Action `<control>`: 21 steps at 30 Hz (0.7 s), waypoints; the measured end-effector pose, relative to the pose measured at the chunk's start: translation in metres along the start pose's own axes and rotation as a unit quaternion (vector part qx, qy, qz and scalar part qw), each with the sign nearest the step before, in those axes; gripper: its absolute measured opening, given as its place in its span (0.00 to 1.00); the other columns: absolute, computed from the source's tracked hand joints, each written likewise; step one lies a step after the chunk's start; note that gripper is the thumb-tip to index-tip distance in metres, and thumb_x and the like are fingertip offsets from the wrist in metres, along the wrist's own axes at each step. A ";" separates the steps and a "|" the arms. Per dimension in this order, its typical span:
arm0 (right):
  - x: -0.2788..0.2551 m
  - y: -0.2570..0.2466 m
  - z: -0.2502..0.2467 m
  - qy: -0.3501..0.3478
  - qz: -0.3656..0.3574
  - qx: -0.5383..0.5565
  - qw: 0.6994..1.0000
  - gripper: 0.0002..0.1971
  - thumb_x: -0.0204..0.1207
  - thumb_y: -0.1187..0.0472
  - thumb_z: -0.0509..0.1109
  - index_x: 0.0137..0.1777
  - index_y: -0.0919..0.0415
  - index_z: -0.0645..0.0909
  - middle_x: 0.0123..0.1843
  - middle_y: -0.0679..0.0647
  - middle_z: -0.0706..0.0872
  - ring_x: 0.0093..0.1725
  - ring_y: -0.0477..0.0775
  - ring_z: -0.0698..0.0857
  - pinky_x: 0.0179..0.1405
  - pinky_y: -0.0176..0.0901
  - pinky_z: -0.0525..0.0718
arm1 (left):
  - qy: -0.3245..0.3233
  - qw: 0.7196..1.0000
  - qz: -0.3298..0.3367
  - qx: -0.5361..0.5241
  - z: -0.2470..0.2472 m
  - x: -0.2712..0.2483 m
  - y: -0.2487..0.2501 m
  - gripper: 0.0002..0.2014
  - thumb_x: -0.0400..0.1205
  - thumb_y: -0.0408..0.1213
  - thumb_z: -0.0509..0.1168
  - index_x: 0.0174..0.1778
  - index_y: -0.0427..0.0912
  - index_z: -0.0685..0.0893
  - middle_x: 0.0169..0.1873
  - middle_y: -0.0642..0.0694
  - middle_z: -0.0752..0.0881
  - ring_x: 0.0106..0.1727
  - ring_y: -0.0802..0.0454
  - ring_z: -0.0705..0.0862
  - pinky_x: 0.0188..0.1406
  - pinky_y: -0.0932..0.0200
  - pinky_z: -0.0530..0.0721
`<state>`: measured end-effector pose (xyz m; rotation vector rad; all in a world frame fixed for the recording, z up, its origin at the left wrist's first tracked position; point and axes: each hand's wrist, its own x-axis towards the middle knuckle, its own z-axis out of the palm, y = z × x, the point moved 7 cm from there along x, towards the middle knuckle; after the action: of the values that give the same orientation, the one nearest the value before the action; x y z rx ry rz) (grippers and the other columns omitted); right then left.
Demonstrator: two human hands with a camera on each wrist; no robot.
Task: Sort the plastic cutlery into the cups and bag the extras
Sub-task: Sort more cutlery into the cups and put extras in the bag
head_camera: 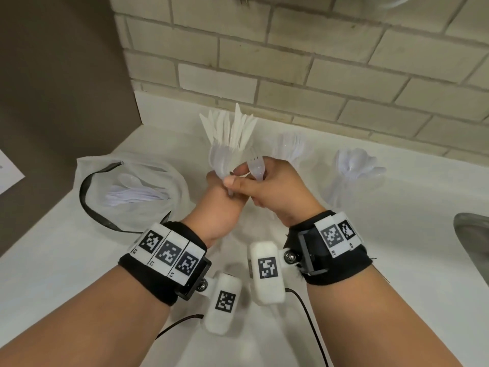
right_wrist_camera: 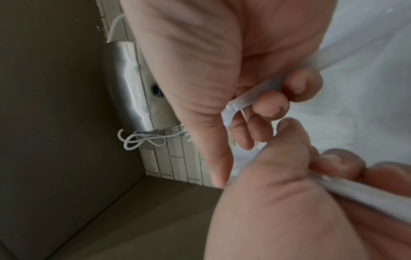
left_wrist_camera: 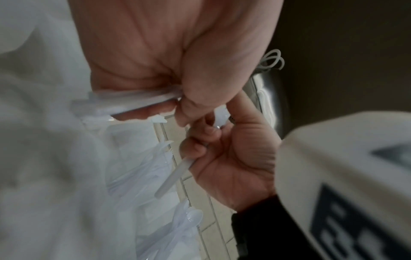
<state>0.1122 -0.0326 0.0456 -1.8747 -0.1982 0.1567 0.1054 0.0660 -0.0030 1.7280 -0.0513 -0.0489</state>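
Pinched between thumb and fingertips of the right hand (head_camera: 275,186), a single white plastic fork (head_camera: 256,167) stands tines up, held low on its neck just above the table (head_camera: 370,260). Close against it, the left hand (head_camera: 222,200) curls around a small bundle of cutlery (head_camera: 229,193) by the handles; how many pieces it holds cannot be told. Both grips are pressed together on plastic, not spread.

These pieces look feather-light, thin and smooth, likely slippery against one another and easy to snap at the tines if bent. Taking hold at the flat handle, not the head, seems safest.

Just behind the hands a clear cup of knives (head_camera: 230,133) stands full, blades fanned upward. Right of it stands a second cup (head_camera: 292,147), its contents blurred, and further right a cup of spoons (head_camera: 356,164). Left of the hands, a clear bag (head_camera: 127,178) with a dark rim lies open on the table, several spare pieces inside. A tiled wall (head_camera: 317,62) rises behind, and a sink edge (head_camera: 473,239) shows at far right.
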 end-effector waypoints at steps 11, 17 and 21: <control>0.008 0.007 -0.002 0.059 -0.001 -0.006 0.998 0.04 0.78 0.60 0.71 0.41 0.53 0.82 0.36 0.47 0.88 0.35 0.41 0.86 0.36 0.37 0.83 | -0.039 0.990 -0.038 -0.129 0.005 -0.010 0.002 0.18 0.85 0.36 0.59 0.70 0.41 0.64 0.66 0.45 0.80 0.67 0.52 0.79 0.70 0.51 0.77; 0.010 0.015 -0.005 0.099 -0.005 -0.029 0.995 0.09 0.83 0.58 0.64 0.56 0.61 0.80 0.45 0.52 0.86 0.42 0.50 0.83 0.45 0.44 0.81 | 0.033 0.986 -0.069 -0.151 -0.004 -0.004 -0.004 0.08 0.88 0.39 0.52 0.58 0.51 0.75 0.59 0.41 0.83 0.59 0.42 0.82 0.68 0.36 0.78; 0.010 0.015 -0.008 0.100 -0.007 -0.016 0.995 0.11 0.83 0.56 0.62 0.59 0.60 0.80 0.50 0.57 0.88 0.48 0.58 0.87 0.46 0.50 0.84 | 0.015 0.982 -0.071 -0.173 -0.002 -0.004 -0.001 0.12 0.89 0.36 0.51 0.66 0.44 0.75 0.62 0.38 0.83 0.63 0.40 0.83 0.65 0.41 0.81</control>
<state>0.1249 -0.0423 0.0334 -1.9072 -0.0760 -0.0436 0.1019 0.0686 -0.0036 1.3813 0.0982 -0.1283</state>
